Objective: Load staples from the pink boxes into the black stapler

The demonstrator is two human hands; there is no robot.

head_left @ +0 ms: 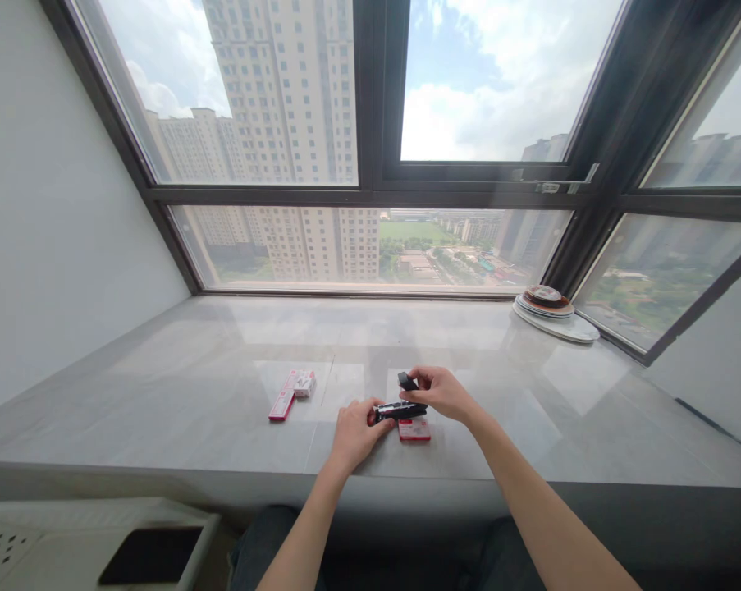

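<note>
A black stapler (400, 411) with a silvery strip along it is held just above the sill. Its rear part lies between the thumb and fingers of my left hand (354, 431). My right hand (442, 394) pinches the stapler's raised black upper arm, which stands apart from the lower body. Directly below the stapler lies a red-and-white box (414, 430), partly covered by it. Left of my hands, a long pink-and-white box (283, 402) rests flat on the sill. A small white box (304, 383) sits against its far end.
The pale marble sill (179, 394) runs under the dark-framed window. Stacked plates (546, 308) stand in the far right corner. Below the sill at left, a black phone-like slab (152, 555) lies on a white plastic surface (50, 546). My knees are beneath the sill edge.
</note>
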